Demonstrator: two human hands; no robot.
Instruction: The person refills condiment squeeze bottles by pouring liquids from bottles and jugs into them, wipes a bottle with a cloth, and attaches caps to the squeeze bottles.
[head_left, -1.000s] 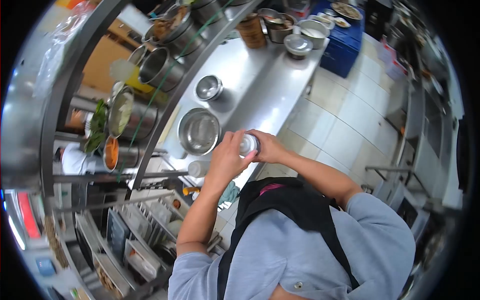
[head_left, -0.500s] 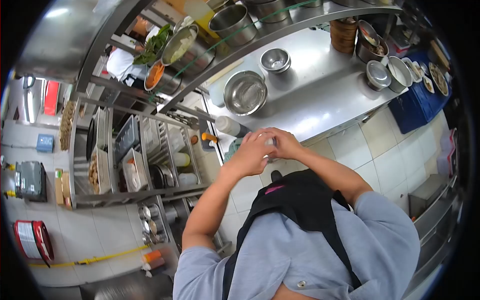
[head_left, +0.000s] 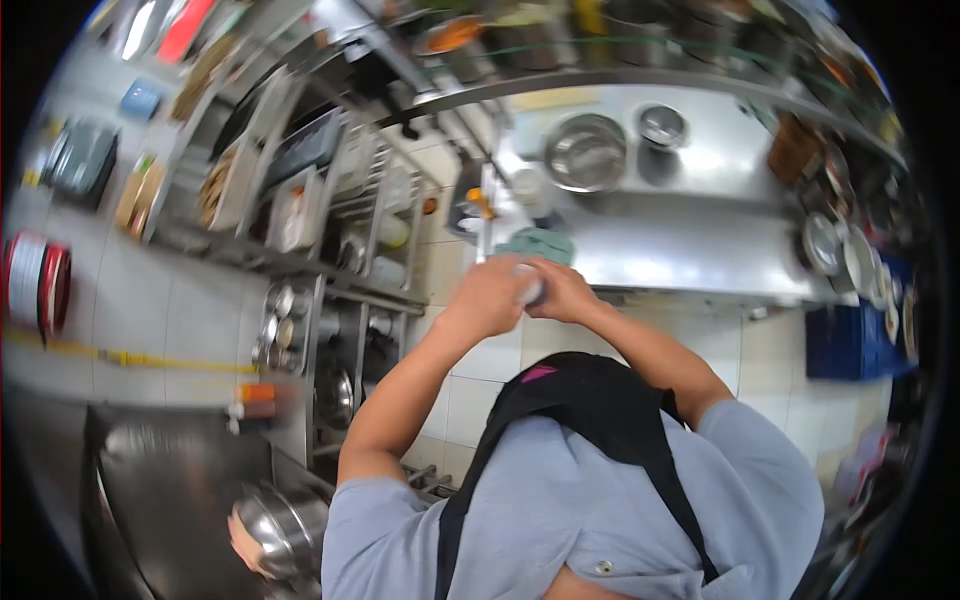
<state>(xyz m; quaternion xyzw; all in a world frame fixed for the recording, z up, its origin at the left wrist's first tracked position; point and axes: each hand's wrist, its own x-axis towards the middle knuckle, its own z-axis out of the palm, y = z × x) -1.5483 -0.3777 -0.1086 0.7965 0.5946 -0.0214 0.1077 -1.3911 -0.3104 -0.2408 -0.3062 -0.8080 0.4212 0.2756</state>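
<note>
My left hand [head_left: 487, 299] and my right hand [head_left: 563, 293] meet in front of my chest, at the near edge of the steel worktop. Between them is a small, pale, round object [head_left: 530, 286], mostly covered by my fingers and blurred; its kind does not show. The fingers of both hands are closed around it. Just beyond my hands a green cloth [head_left: 541, 243] lies on the worktop. A bottle [head_left: 530, 188] with a pale top stands behind the cloth. Further back are a large steel bowl [head_left: 586, 153] and a smaller steel bowl [head_left: 662, 127].
On the left stands a metal rack [head_left: 335, 240] with trays and baskets. A blue crate [head_left: 850, 340] is at the right end of the worktop [head_left: 690, 240]. Overhead, a shelf [head_left: 650, 85] carries several pots. Steel bowls [head_left: 285, 525] sit at the lower left.
My view has turned, so the worktop and rack appear further right and more level. Both hands stay together around the small object. More of the green cloth shows now.
</note>
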